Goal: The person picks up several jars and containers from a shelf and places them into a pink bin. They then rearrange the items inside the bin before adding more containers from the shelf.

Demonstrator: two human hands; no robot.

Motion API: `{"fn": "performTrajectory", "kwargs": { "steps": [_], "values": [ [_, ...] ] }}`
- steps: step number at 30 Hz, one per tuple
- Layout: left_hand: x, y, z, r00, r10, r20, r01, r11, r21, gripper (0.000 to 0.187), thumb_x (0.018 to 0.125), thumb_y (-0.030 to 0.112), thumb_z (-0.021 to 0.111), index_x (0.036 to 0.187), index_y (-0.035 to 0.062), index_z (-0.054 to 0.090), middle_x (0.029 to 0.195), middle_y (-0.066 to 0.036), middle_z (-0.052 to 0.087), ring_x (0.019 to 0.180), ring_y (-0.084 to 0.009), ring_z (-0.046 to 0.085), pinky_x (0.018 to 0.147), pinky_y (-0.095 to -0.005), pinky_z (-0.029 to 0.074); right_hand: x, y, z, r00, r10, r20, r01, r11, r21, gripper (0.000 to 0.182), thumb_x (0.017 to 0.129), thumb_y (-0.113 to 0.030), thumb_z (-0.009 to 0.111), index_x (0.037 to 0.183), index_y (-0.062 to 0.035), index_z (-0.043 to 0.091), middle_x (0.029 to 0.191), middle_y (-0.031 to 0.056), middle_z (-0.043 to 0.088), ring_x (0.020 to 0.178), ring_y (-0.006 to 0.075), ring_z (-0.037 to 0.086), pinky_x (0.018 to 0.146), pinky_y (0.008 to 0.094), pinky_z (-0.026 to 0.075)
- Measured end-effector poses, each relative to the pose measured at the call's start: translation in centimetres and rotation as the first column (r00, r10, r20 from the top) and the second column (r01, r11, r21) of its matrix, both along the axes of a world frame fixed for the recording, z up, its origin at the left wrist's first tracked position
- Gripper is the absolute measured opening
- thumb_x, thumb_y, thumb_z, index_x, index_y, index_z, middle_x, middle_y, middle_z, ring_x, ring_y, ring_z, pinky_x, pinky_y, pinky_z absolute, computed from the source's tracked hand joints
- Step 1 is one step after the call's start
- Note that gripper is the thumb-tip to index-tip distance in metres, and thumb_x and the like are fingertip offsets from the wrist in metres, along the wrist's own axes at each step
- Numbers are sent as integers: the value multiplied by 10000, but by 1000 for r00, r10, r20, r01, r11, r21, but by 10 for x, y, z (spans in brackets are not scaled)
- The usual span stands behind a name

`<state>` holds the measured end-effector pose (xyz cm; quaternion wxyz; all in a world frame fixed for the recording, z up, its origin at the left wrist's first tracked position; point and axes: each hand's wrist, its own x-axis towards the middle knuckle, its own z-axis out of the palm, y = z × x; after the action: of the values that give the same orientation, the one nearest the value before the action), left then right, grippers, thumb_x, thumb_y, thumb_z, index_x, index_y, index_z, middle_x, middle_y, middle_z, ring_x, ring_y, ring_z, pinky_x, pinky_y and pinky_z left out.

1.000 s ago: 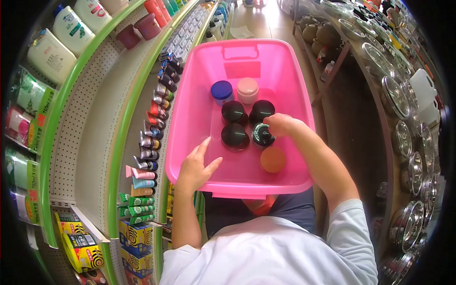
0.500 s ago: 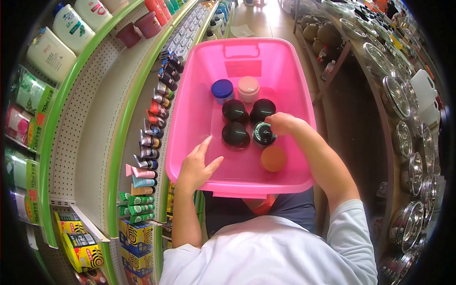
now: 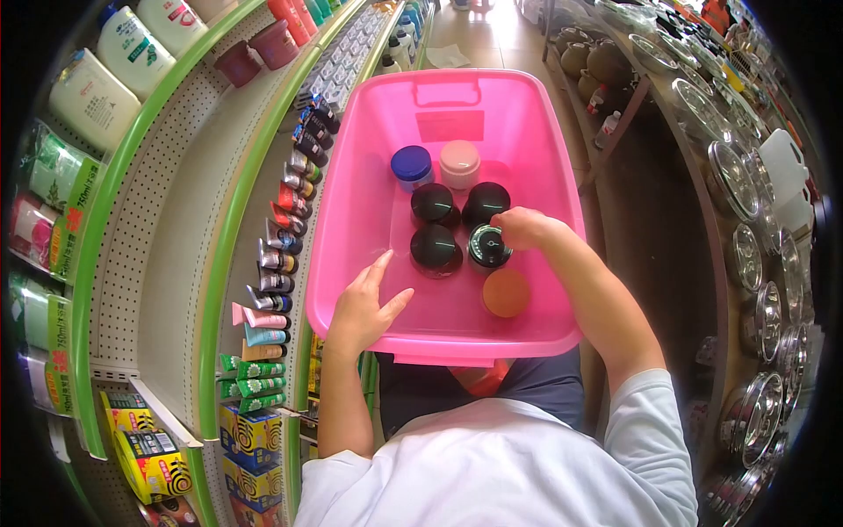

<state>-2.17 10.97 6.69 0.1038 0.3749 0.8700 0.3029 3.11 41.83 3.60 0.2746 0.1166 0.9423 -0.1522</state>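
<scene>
A pink tub [image 3: 386, 336] rests over my lap. Inside stand a blue-lidded jar [image 3: 412, 165], a pale pink-lidded jar [image 3: 460, 162], several black-lidded jars [image 3: 434, 248] and an orange-lidded jar [image 3: 506, 292]. My right hand [image 3: 525, 228] reaches over the right side, its fingers closed at the edge of a dark jar with a patterned lid [image 3: 488, 247]. Above the tub's left side, my left hand [image 3: 367, 307] is held with fingers spread and nothing in it.
Green-edged shelves on the left carry bottles [image 3: 132, 48], a row of tubes [image 3: 266, 319] and yellow boxes [image 3: 162, 461]. Along the right runs a rack with steel lids [image 3: 733, 180]. Brown pots [image 3: 608, 64] sit at the back right.
</scene>
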Motion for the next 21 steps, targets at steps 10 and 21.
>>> {"fn": "performTrajectory", "kwargs": {
  "steps": [10,21],
  "values": [
    [-1,-1,0,1000,-5,4,5,1000,-4,688,826,342,710,1393,73,429,1204,-235,592,1129,-338,589,951,-402,465,-2,2,-5,1000,13,-8,-13,1000,12,452,800,-31,490,1236,-110,582,1126,178,640,1087,334,597,879,441,494],
    [-2,-2,0,998,-12,54,12,1000,-6,688,846,376,678,1397,63,413,1299,-251,522,1209,-383,513,1007,-412,420,2,4,24,537,61,-841,487,792,368,559,755,-136,650,1300,-150,528,1439,152,386,1405,309,258,1091,542,261]
  ]
}}
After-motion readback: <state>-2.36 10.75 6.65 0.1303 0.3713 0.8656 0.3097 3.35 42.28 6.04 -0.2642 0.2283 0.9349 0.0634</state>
